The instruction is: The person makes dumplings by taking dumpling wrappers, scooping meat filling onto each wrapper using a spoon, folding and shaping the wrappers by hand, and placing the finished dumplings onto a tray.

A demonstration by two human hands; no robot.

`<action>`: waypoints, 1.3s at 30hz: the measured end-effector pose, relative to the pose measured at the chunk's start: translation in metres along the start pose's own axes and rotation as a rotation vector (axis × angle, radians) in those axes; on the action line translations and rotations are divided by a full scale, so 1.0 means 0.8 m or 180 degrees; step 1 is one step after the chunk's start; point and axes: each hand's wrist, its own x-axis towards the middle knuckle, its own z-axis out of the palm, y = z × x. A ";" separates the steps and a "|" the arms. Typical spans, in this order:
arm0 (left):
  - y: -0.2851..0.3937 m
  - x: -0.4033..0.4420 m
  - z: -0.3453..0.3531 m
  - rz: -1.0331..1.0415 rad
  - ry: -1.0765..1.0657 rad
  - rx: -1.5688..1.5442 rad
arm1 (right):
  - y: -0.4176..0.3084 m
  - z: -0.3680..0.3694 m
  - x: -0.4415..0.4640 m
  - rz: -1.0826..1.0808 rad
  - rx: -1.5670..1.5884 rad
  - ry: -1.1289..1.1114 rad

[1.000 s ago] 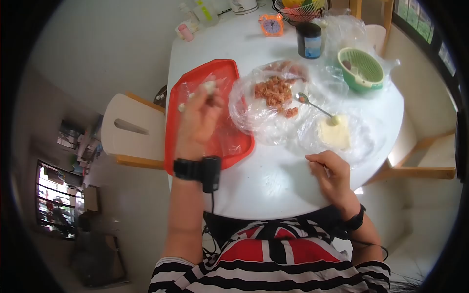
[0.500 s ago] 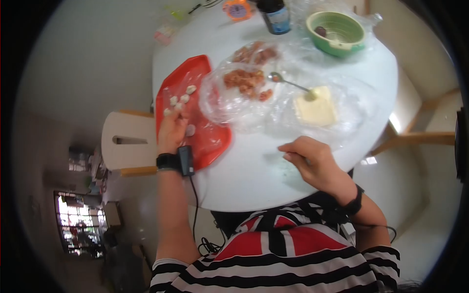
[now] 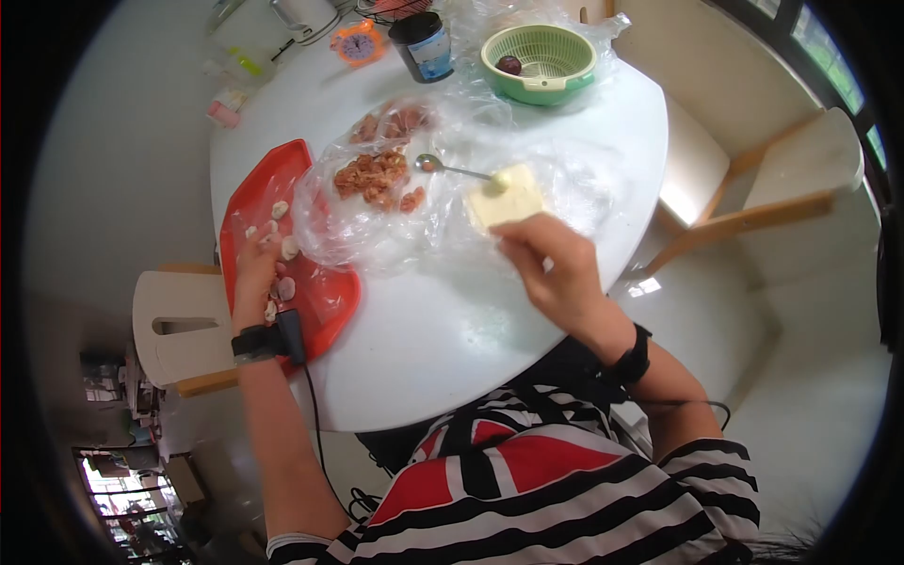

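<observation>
My left hand point(image 3: 254, 273) reaches over the red tray point(image 3: 334, 306), its fingers apart among several small white dumplings point(image 3: 289, 248). A plastic sheet covers the tray. On the right, my right hand point(image 3: 560, 268) has its thumb and forefinger pinched at the near corner of a stack of pale square wrappers point(image 3: 513, 193). Whether a wrapper is between the fingertips is hidden. A metal spoon point(image 3: 461, 170) rests with its handle end by the stack and its bowl near the chopped meat filling point(image 3: 372, 176), which lies on clear plastic.
A green basket point(image 3: 539, 89) holding a dark round item stands at the back right. Beside it are a dark jar point(image 3: 421, 47) and an orange clock point(image 3: 358, 43). Chairs stand left point(image 3: 184, 325) and right point(image 3: 800, 160) of the white table point(image 3: 414, 348). A cable hangs from my left wrist.
My right hand has moved forward to the wrapper stack's near corner. My left hand stays over the tray, and more dumplings show around it. The view has shifted, so the table appears further left.
</observation>
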 end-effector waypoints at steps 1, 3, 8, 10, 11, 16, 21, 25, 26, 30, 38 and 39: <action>0.003 -0.001 -0.003 0.0252 0.0262 0.0029 | 0.002 -0.008 0.008 0.0198 -0.0171 0.0221; 0.027 -0.022 -0.004 0.0502 0.0474 -0.0101 | 0.020 -0.022 0.021 0.0097 -0.0689 0.0244; 0.096 -0.092 0.077 0.2051 -0.0040 -0.1597 | 0.032 -0.030 0.055 0.0066 -0.1661 -0.0115; 0.110 -0.114 0.116 0.2249 -0.0553 -0.1037 | 0.034 -0.020 0.068 -0.0048 -0.1781 -0.0224; 0.115 -0.128 0.134 0.2309 -0.0880 -0.0846 | 0.035 -0.016 0.073 -0.0152 -0.1858 -0.0318; 0.115 -0.148 0.178 0.3111 -0.1529 -0.0272 | 0.055 -0.013 0.105 0.0164 -0.2090 -0.0781; 0.098 -0.135 0.183 0.3216 -0.1336 0.0158 | 0.077 -0.023 0.124 0.0242 -0.2078 -0.0451; 0.085 -0.129 0.179 0.3046 -0.1158 0.0010 | 0.054 -0.024 0.107 0.0171 -0.1987 -0.0461; 0.085 -0.130 0.177 0.2953 -0.1187 -0.0046 | 0.043 -0.024 0.100 0.0212 -0.2020 -0.0605; 0.073 -0.121 0.192 0.2745 -0.1053 -0.0198 | 0.045 -0.024 0.083 0.0108 -0.2087 -0.0613; 0.054 -0.124 0.196 0.2862 -0.0503 0.0010 | 0.046 -0.019 0.085 0.0066 -0.2170 -0.0608; 0.052 -0.125 0.198 0.2951 -0.0349 0.0104 | 0.046 -0.018 0.084 0.0073 -0.2206 -0.0634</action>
